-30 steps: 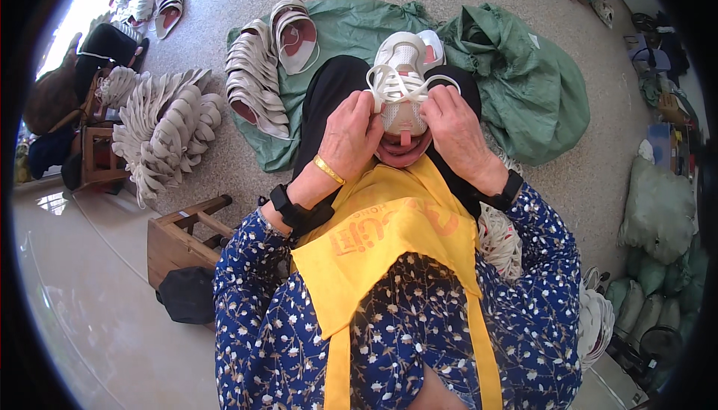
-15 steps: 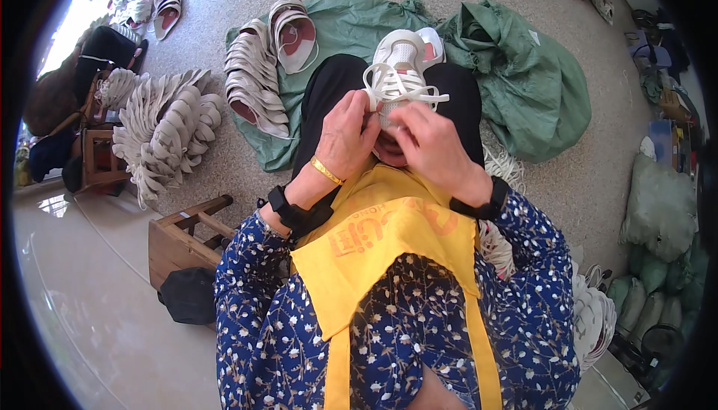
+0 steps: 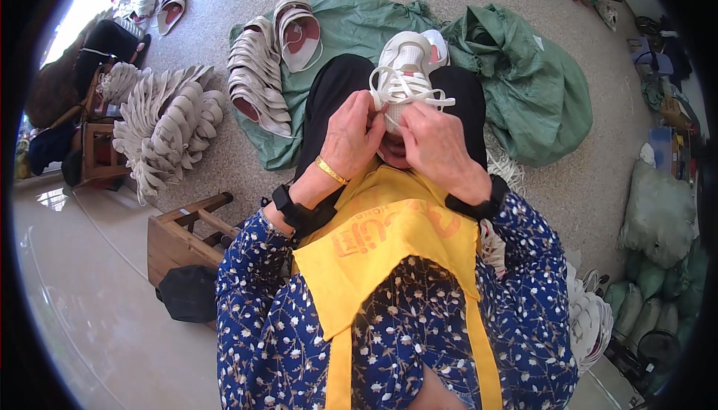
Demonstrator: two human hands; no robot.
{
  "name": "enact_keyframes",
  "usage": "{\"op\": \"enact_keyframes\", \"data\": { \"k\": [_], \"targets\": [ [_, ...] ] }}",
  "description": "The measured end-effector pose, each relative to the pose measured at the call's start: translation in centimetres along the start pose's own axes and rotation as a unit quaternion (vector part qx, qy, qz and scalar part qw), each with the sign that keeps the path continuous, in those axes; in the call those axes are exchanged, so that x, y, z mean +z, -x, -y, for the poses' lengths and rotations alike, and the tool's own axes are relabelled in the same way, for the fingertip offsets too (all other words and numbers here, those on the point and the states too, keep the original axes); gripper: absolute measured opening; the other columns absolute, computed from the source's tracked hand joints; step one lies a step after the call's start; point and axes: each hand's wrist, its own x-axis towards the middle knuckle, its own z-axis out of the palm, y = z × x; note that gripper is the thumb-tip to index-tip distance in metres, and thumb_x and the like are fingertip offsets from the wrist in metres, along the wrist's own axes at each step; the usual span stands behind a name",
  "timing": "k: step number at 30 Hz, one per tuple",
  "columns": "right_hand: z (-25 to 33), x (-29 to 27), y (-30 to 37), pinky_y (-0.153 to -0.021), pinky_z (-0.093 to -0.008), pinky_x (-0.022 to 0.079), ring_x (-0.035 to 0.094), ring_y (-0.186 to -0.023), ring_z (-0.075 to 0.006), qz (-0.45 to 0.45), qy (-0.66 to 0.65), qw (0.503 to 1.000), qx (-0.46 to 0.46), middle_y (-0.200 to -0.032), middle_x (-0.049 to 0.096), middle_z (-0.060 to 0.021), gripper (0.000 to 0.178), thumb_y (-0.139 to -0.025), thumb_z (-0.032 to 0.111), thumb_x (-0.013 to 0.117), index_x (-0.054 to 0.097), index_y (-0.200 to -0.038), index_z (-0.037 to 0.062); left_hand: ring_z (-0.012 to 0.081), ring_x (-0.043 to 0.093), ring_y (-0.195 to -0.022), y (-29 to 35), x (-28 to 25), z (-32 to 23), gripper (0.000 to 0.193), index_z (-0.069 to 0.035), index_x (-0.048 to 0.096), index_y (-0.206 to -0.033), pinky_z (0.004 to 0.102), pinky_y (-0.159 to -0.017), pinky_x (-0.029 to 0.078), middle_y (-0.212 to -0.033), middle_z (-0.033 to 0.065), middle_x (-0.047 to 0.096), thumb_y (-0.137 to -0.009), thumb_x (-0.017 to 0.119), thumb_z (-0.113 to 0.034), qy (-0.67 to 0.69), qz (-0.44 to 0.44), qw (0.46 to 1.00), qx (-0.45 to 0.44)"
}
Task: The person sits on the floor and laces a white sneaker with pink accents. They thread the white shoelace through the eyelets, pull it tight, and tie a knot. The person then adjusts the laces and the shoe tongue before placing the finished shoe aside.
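A white sneaker [image 3: 410,54] lies between my knees, toe pointing away and its reddish opening toward me. Its white shoelace [image 3: 404,84] is threaded over the tongue, with loose loops and an end sticking out to the right. On the left side of the sneaker's opening, my left hand [image 3: 350,135] is closed, thumb and fingers pinching the lace by the upper eyelets. My right hand [image 3: 437,144] pinches at the lace on the other side, its fingertips close to the tongue. The exact grip of both is partly hidden by the fingers.
A green sheet [image 3: 355,21] under my legs bears a row of nested shoe uppers [image 3: 258,73]. To the right lies a bunched green sack [image 3: 535,96]. More stacked uppers [image 3: 168,122] and a wooden stool [image 3: 183,242] are on the left; bundled white laces [image 3: 505,170] lie by my right knee.
My right hand's fingers have come down closer to the tongue and pinch there now. The left hand keeps its grip, and the view has shifted slightly.
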Motion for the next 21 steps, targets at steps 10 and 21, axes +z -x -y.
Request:
{"op": "enact_keyframes", "data": {
  "k": [10, 21],
  "targets": [
    [-0.5, -4.9, 7.1, -0.056, -0.0349, 0.044, 0.057, -0.059, -0.0229, 0.055, -0.139, 0.98, 0.131, -0.072, 0.058, -0.0098, 0.007, -0.085, 0.002, 0.073, 0.066, -0.085, -0.0003, 0.0222, 0.059, -0.063, 0.1, -0.2, -0.3, 0.011, 0.002, 0.059, -0.099, 0.0326, -0.058, 0.049, -0.083, 0.0113, 0.057, -0.09, 0.066, -0.001, 0.019, 0.01, 1.0, -0.003],
    [-4.8, -2.7, 2.5, -0.05, -0.0225, 0.053, 0.067, -0.065, -0.01, -0.048, -0.433, 0.838, 0.327, -0.106, 0.072, -0.0139, 0.036, -0.098, 0.004, 0.068, 0.058, -0.13, -0.0077, 0.0187, 0.059, -0.061, -0.2, -0.5, -0.9, 0.012, 0.001, 0.058, -0.098, 0.0304, -0.057, 0.049, -0.079, 0.0089, 0.057, -0.089, 0.066, 0.0, 0.0, 0.014, 1.0, -0.016]
  ]
}}
